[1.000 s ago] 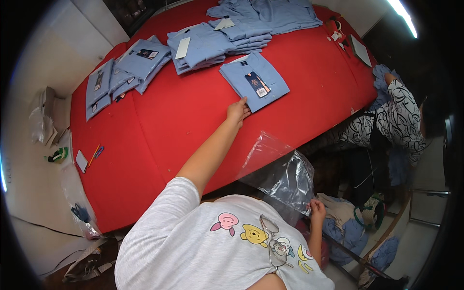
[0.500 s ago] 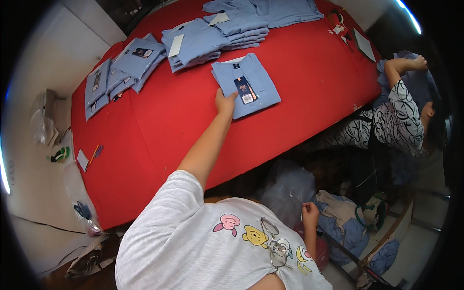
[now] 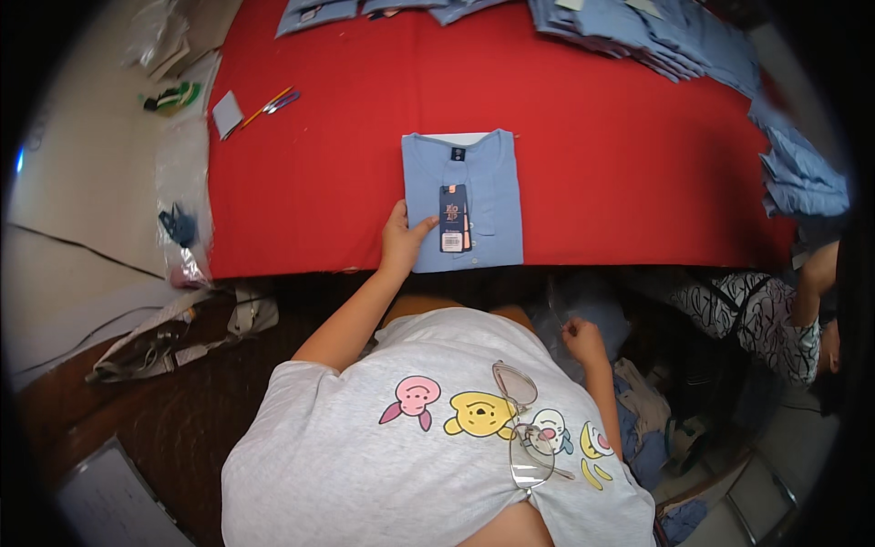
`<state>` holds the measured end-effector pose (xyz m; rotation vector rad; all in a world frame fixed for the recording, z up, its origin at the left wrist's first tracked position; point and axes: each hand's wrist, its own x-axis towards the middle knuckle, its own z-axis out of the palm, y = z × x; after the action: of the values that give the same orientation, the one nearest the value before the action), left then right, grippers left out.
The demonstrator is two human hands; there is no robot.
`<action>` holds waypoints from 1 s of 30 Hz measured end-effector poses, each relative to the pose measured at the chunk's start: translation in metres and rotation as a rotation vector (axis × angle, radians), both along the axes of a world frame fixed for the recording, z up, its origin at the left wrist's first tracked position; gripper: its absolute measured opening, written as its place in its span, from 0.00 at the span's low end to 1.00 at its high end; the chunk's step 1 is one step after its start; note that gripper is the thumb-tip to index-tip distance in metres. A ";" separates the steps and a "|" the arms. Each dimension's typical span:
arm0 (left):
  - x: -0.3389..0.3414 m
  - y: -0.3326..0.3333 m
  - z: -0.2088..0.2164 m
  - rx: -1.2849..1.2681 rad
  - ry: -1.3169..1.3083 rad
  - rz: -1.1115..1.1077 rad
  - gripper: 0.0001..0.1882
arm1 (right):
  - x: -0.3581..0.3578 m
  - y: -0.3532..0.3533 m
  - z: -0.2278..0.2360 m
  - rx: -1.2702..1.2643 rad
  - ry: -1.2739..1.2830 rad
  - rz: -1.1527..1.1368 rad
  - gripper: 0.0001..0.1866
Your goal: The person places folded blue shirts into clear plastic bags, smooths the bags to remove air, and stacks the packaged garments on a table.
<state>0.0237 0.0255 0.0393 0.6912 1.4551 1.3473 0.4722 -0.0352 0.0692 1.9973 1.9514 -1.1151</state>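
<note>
A folded light-blue shirt [image 3: 497, 201] lies at the near edge of the red-covered table, neckline facing away from me. A dark hang tag [image 3: 452, 219] rests on its front, and a strip of white card shows behind the collar. My left hand [image 3: 404, 239] grips the shirt's left side, thumb on top beside the tag. Below the table edge, at the right of my body, my right hand [image 3: 583, 339] is pinched closed against a clear plastic bag [image 3: 602, 310]. Thin plastic seems to rise from its fingertips.
Stacks of folded blue shirts [image 3: 620, 36] and bagged shirts [image 3: 319, 13] line the far side of the red table [image 3: 346, 182]. At left lie a notepad [image 3: 227, 115], a pencil [image 3: 264, 108] and purple snips [image 3: 284, 102]. Another person [image 3: 775, 319] is at the right.
My left hand has drawn the shirt toward me to the table's near edge and straightened it. The view has turned left and down. My right hand stays low by the plastic bag.
</note>
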 end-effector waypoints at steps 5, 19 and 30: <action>-0.027 -0.031 0.006 -0.064 0.094 0.043 0.29 | -0.072 0.011 0.012 0.011 -0.045 0.188 0.08; 0.028 -0.083 0.102 -0.085 0.042 -1.143 0.22 | -0.125 -0.050 0.053 -0.146 0.772 -0.855 0.24; 0.194 -0.075 0.132 0.591 0.683 -1.112 0.36 | -0.038 -0.074 0.083 0.010 1.333 -1.246 0.24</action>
<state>0.2177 -0.0493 0.1713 2.1076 0.7935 0.6089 0.4338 -0.1097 0.1524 2.7418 0.3989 -3.2521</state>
